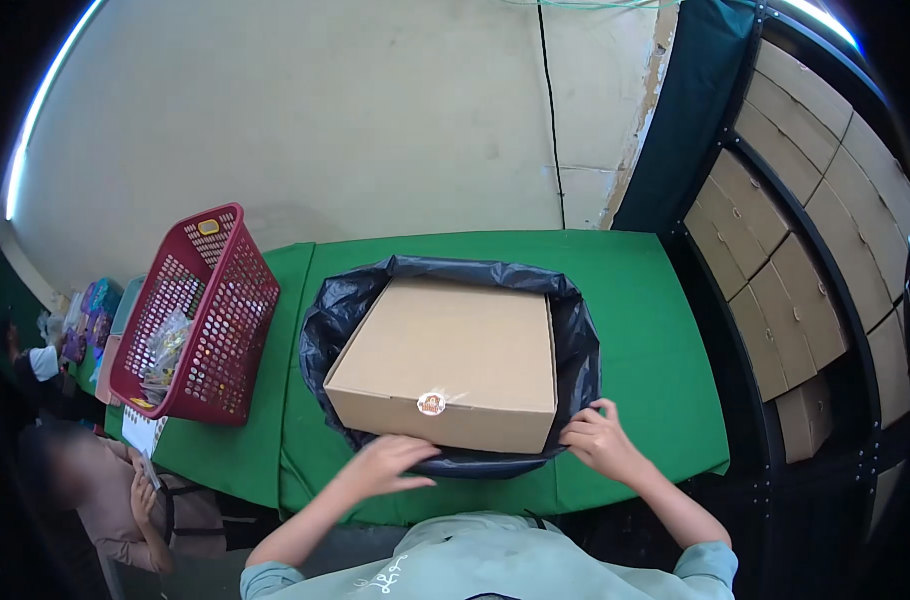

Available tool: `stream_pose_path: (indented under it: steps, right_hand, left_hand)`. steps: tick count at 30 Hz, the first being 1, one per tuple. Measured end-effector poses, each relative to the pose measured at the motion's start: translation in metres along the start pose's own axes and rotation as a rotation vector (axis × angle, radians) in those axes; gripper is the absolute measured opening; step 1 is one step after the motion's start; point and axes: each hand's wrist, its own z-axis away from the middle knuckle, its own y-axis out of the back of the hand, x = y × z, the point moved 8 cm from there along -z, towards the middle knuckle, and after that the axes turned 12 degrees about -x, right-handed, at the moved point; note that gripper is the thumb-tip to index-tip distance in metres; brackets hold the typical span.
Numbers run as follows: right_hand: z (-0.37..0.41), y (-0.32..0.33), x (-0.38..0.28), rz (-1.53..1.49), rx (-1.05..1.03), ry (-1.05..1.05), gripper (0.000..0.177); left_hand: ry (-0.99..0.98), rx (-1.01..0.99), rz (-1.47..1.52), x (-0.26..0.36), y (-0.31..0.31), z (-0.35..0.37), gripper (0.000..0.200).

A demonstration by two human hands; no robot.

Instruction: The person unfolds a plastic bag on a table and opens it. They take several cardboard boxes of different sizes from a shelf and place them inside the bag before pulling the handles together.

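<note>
Where green table (655,330) meets beige wall (325,120), left hand (390,462) lies flat on black bag (340,310); right hand (600,440) pinches its rim.

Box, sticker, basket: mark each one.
Box (455,340), head view, middle of its lid.
Sticker (432,403), head view, its centre.
Basket (233,335), head view, its right side wall.

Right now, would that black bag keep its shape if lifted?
Probably not: the black bag looks thin and crinkled, so likely floppy. It seems glossy, perhaps slippery. The cardboard box inside would likely weigh it down.
</note>
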Motion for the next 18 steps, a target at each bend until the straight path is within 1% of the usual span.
stream_pose_path:
  steps: [2, 4, 5, 7, 9, 10, 11, 12, 14, 17, 18]
  right_hand:
    - [0.002, 0.025, -0.007, -0.039, -0.062, -0.046, 0.009]
    - [0.002, 0.04, -0.008, -0.066, -0.135, -0.088, 0.009]
    - [0.002, 0.043, -0.009, -0.065, -0.175, -0.095, 0.008]
    - [-0.002, 0.056, -0.008, -0.083, -0.168, -0.124, 0.008]
    - [-0.007, 0.06, -0.005, -0.093, -0.172, -0.147, 0.009]
    - [-0.009, 0.056, -0.004, -0.091, -0.194, -0.134, 0.009]
    - [-0.009, 0.049, -0.001, -0.09, -0.215, -0.12, 0.009]
    - [-0.01, 0.043, 0.0, -0.088, -0.235, -0.105, 0.01]
    - [-0.01, 0.04, -0.001, -0.093, -0.262, -0.121, 0.01]
    - [-0.007, 0.038, 0.001, -0.12, -0.281, -0.157, 0.009]
    - [-0.007, 0.038, 0.001, -0.131, -0.282, -0.168, 0.009]
  left_hand:
    - [0.102, -0.016, -0.231, -0.021, 0.021, 0.028, 0.034]
    - [0.193, 0.058, -0.073, -0.045, 0.037, 0.051, 0.03]
    - [0.236, 0.05, -0.11, -0.049, 0.044, 0.058, 0.03]
    - [0.326, 0.041, -0.182, -0.048, 0.067, 0.065, 0.03]
    - [0.31, 0.056, -0.134, -0.037, 0.073, 0.058, 0.033]
    - [0.306, 0.066, -0.108, -0.033, 0.072, 0.056, 0.034]
    - [0.291, 0.035, -0.028, -0.036, 0.052, 0.058, 0.038]
    - [0.334, -0.022, -0.007, -0.04, 0.03, 0.062, 0.038]
    - [0.317, 0.004, -0.114, -0.042, 0.001, 0.07, 0.042]
    - [0.442, 0.29, -0.066, -0.07, -0.012, 0.093, 0.043]
    - [0.445, 0.242, -0.144, -0.069, -0.015, 0.092, 0.042]
